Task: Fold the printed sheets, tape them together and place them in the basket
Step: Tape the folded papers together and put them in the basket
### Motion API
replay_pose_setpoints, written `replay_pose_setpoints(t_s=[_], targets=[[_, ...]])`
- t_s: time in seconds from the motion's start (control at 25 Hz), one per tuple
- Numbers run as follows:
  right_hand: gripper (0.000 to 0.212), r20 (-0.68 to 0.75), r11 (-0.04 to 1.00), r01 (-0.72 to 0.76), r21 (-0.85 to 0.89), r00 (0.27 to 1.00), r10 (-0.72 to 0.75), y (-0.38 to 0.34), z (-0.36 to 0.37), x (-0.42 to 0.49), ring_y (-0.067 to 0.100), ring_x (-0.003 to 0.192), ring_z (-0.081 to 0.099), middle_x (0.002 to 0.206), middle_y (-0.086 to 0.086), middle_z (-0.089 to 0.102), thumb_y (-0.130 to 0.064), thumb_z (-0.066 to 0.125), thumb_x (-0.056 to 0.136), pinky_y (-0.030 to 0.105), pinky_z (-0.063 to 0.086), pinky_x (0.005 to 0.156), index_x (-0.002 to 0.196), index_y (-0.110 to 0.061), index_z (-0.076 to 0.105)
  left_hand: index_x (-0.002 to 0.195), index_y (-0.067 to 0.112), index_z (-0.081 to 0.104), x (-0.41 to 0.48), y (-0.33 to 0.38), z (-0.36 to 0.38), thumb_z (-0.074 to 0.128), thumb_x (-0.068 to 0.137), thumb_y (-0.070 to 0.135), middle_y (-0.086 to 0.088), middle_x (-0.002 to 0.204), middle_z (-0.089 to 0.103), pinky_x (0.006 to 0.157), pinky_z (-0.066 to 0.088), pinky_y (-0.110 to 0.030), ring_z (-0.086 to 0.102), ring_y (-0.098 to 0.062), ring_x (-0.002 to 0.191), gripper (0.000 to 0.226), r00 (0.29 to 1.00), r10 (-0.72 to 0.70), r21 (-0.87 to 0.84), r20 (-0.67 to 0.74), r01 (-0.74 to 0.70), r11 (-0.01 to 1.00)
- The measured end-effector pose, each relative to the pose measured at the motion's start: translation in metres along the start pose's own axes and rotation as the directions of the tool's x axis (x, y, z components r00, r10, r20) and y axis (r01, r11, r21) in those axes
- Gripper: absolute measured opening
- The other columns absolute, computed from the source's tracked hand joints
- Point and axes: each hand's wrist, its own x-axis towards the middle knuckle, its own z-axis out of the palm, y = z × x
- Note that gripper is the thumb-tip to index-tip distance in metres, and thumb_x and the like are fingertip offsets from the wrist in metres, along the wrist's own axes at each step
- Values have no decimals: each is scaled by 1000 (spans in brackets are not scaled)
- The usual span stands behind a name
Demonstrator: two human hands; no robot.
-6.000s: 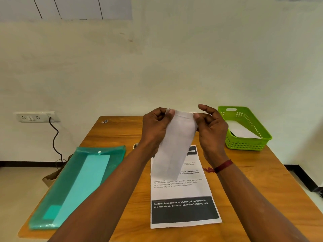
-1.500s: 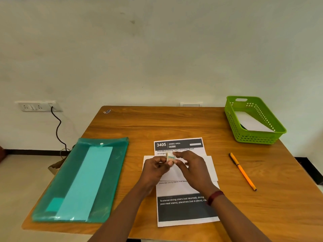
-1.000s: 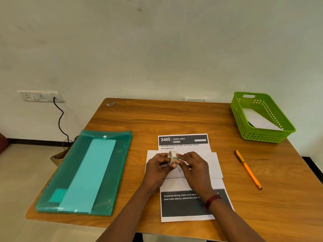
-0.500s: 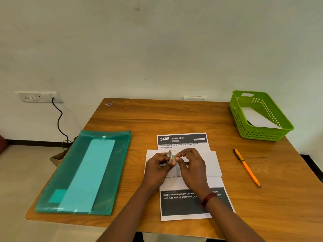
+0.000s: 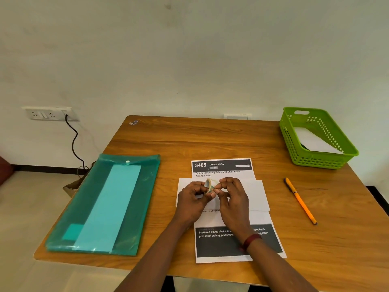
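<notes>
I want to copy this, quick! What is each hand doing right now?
Left hand: closed, holds the tape roll.
Right hand: closed, fingertips pinch the tape roll's edge.

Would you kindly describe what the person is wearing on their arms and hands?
The left forearm and right forearm are bare as far as the frame shows, with no sleeves in view. The left hand and right hand wear no gloves, and I can make out no rings or watch. The only item worn is a thin, dark red band around the right wrist.
</notes>
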Motion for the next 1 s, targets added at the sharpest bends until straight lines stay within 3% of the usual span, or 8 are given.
replay_pose_setpoints(t_s=[0.16,0.24,0.48,0.84,1.0], targets=[[23,-3,1000,-4,7,1000,4,-1,-2,-1,-6,101,51,108,-9,55,4,69,84,9,46,88,99,-14,66,92,21,77,-1,1,0,74,77,47,3,101,71,82,57,-41,66,-14,94,30,1000,8,16,24,-8,1000],[24,-2,1000,-1,17,1000,1,0,-4,-2,-3,102,53,109,-5,59,6,68,84,9,45,89,99,-12,66,90,23,77,-1,2,-1,72,75,52,4,99,71,81,57,-42,66,-13,92,33,999,12,5,34,-12,1000],[24,28,996,9,85,1000,-12,0,-6,-2,8,105,59,110,2,63,9,67,83,23,52,88,100,-8,66,90,15,77,1,0,-1,77,81,34,-1,95,70,80,55,-49,67,-19,89,21,1000,-4,3,26,4,1000],[20,101,976,-48,213,995,27,-1,-10,-1,0,111,57,113,-6,64,1,64,89,12,49,87,100,-15,64,89,14,73,1,1,0,74,86,29,-4,90,69,76,54,-49,64,-22,83,15,1000,-18,39,19,17,999],[17,82,948,-166,272,986,149,-2,-15,7,-1,99,62,103,-12,69,-3,63,91,11,50,74,96,-19,66,89,18,72,-1,1,-2,77,83,29,1,91,69,74,56,-41,64,-18,82,14,999,-22,34,43,20,999]])
